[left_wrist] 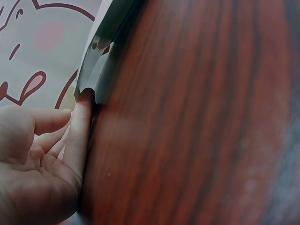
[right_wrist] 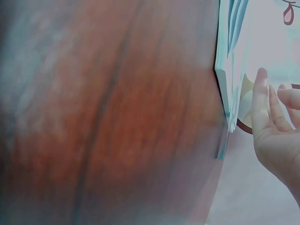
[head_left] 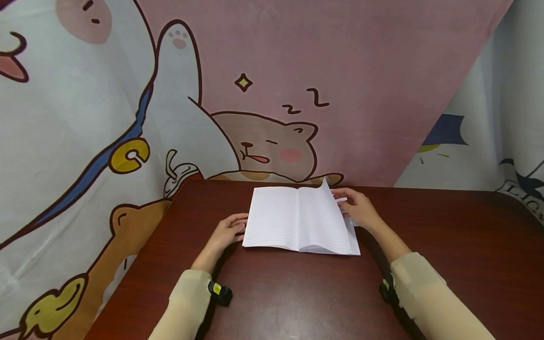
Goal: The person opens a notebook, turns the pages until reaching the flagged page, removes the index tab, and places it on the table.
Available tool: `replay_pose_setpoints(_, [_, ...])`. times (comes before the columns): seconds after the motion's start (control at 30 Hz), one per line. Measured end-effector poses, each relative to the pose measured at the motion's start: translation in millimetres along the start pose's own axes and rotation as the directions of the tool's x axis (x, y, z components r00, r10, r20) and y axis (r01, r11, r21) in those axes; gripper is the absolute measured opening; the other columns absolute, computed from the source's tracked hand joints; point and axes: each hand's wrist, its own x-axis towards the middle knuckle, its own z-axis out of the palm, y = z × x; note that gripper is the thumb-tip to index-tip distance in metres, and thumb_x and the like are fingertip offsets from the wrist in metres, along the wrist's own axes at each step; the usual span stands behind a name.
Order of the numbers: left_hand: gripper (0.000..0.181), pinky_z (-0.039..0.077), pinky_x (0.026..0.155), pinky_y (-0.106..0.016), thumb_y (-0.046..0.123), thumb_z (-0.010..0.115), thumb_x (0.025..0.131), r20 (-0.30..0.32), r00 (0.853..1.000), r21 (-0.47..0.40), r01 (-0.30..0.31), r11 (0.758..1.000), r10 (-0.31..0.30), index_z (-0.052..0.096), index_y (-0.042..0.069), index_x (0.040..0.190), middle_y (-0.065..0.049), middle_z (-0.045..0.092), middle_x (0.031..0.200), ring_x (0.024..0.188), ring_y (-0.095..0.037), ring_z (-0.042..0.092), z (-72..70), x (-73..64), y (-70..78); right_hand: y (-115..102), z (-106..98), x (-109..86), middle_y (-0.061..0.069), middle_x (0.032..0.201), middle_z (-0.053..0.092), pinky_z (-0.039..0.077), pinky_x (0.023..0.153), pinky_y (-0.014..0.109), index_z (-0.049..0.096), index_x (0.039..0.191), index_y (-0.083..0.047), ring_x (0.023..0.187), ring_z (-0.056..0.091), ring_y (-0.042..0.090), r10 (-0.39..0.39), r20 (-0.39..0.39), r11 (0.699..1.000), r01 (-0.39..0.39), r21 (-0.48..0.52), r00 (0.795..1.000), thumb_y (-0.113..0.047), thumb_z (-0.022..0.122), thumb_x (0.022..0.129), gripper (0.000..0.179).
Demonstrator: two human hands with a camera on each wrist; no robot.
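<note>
The notebook (head_left: 293, 219) is lying open near the far side of the table (head_left: 293, 293), showing two ruled pages. The opening is evidently done; a right-hand leaf (head_left: 326, 219) is curling up at its far outer corner, so its turning is seemingly only beginning, with the passage over the middle fold remaining. The left hand (head_left: 227, 231) is resting at the left edge, its fingers reaching fairly straight to the paper, slightly apart. The right hand (head_left: 359, 210) is reaching around the right edge beside that corner, fingers loosely bent and partly separated (whether they are pinching the leaf, the views are not telling). The table's far edge is running close behind the notebook, with the patterned cloth (head_left: 348, 104) hanging just beyond, while wider room is lying on the near side and to the right.
</note>
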Motion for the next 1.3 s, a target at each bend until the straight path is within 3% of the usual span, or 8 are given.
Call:
replay_pose_setpoints(0.27, [0.038,0.056,0.077,-0.023,0.004,0.048,0.103,0.010,1.000,-0.008,0.002,1.000,-0.002,0.052,0.001,0.141,-0.025,0.058,0.137,0.098,-0.013,0.067,-0.8,-1.3,0.4,-6.8,1.4,-1.1,0.029,0.134,0.056,0.062,0.077,0.043,0.051,0.139,0.001,0.100,0.069,0.036,0.050,0.000,0.998,-0.050,-0.038,0.999,-0.013,0.049,0.104,0.038])
replay_pose_setpoints(0.4, [0.038,0.056,0.077,-0.023,0.005,0.048,0.103,0.011,1.000,-0.008,0.002,1.000,-0.002,0.052,0.001,0.141,-0.025,0.058,0.137,0.099,-0.013,0.067,-1.0,-1.4,0.1,-9.7,1.3,-1.8,0.028,0.134,0.057,0.062,0.077,0.041,0.051,0.140,0.000,0.098,0.069,0.032,0.063,-0.005,0.998,-0.063,-0.026,0.998,-0.021,0.048,0.106,0.040])
replay_pose_setpoints(0.57, [0.038,0.056,0.078,-0.024,0.004,0.048,0.103,0.012,1.000,-0.011,-0.001,1.000,0.001,0.051,0.000,0.141,-0.026,0.058,0.137,0.102,-0.015,0.066,-1.2,-0.3,-0.9,-10.8,2.4,0.0,0.030,0.124,0.061,0.057,0.071,0.024,0.053,0.136,0.005,0.085,0.063,0.008,0.016,-0.008,0.999,-0.016,0.046,1.000,-0.017,0.048,0.105,0.039])
replay_pose_setpoints(0.7, [0.038,0.056,0.078,-0.024,0.004,0.048,0.103,0.015,1.000,-0.015,-0.005,1.000,0.006,0.051,0.000,0.141,-0.026,0.058,0.137,0.101,-0.014,0.066,-0.9,-0.3,-1.0,-12.6,4.2,0.5,0.033,0.116,0.062,0.055,0.069,0.020,0.052,0.135,0.009,0.077,0.062,-0.001,0.003,0.007,0.993,-0.004,0.116,1.000,-0.011,0.047,0.104,0.038])
replay_pose_setpoints(1.3, [0.038,0.056,0.077,-0.023,0.005,0.049,0.103,0.017,1.000,-0.010,-0.010,1.000,0.010,0.051,0.000,0.141,-0.026,0.058,0.137,0.099,-0.012,0.067,-1.1,-1.4,-0.7,-30.1,16.8,2.7,0.033,0.122,0.061,0.057,0.074,0.021,0.051,0.137,0.008,0.083,0.062,-0.002,-0.023,0.027,0.989,0.019,0.144,0.999,-0.008,0.047,0.103,0.038])
